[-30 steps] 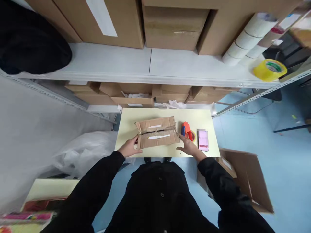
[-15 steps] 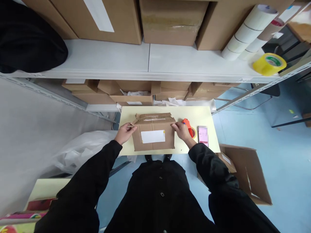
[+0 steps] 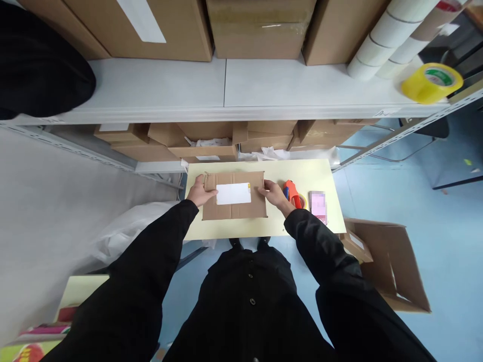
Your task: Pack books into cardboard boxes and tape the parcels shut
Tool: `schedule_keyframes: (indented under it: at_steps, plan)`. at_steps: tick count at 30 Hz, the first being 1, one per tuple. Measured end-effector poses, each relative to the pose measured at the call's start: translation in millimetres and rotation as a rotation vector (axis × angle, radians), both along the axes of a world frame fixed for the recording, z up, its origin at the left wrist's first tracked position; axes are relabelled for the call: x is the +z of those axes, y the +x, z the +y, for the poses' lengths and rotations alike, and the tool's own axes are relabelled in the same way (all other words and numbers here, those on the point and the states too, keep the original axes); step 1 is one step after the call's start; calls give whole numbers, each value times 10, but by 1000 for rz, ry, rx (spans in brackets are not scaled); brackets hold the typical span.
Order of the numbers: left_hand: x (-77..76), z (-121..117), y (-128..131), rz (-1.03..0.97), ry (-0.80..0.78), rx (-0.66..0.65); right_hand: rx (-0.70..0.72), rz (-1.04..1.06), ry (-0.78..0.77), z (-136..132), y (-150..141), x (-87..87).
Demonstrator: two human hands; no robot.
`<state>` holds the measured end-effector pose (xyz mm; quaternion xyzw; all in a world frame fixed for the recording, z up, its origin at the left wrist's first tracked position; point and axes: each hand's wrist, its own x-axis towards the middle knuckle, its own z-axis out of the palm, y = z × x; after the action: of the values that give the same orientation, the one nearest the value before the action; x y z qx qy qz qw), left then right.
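A brown cardboard box (image 3: 234, 212) with a white label (image 3: 233, 193) on its upper face is on the pale yellow table (image 3: 275, 229). My left hand (image 3: 202, 192) grips its left side, thumb lying on top near the label. At the right edge, my right hand (image 3: 274, 193) holds the box with thumb on top and fingers at the side. Just right of that hand lies an orange-red tape dispenser (image 3: 293, 193) with a roll of tape. A phone (image 3: 318, 205) with a pinkish screen is farther right.
A white shelf (image 3: 169, 90) above the table's far side carries large cartons, paper rolls (image 3: 377, 50) and a yellow tape roll (image 3: 432, 83). Below it stand smaller open boxes (image 3: 206, 150). An open carton (image 3: 392, 261) sits on the floor at right, a white plastic bag (image 3: 132, 226) at left.
The box has tipped so its labelled face lies flatter, and its far taped side no longer shows. My left hand has shifted its hold, its thumb now farther onto the top.
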<state>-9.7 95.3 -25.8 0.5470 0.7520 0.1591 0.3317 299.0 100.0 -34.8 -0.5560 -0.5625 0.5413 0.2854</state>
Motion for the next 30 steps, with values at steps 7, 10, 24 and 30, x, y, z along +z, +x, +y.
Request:
schedule_keyframes:
  at_steps: [7,10,24,30]
  plan:
    - [65,-85,115,178,-1,-242,-71,-233,150,-378,430,-234]
    - [105,-77,146,229,-80,-257,-162,-617,188,-595,749,-377]
    - [182,-169,236,222,-99,-209,21,-944,-54,-647,958,-583]
    - [492,38,734,236,123,-389,-291,-323,45,-862,1177,-416]
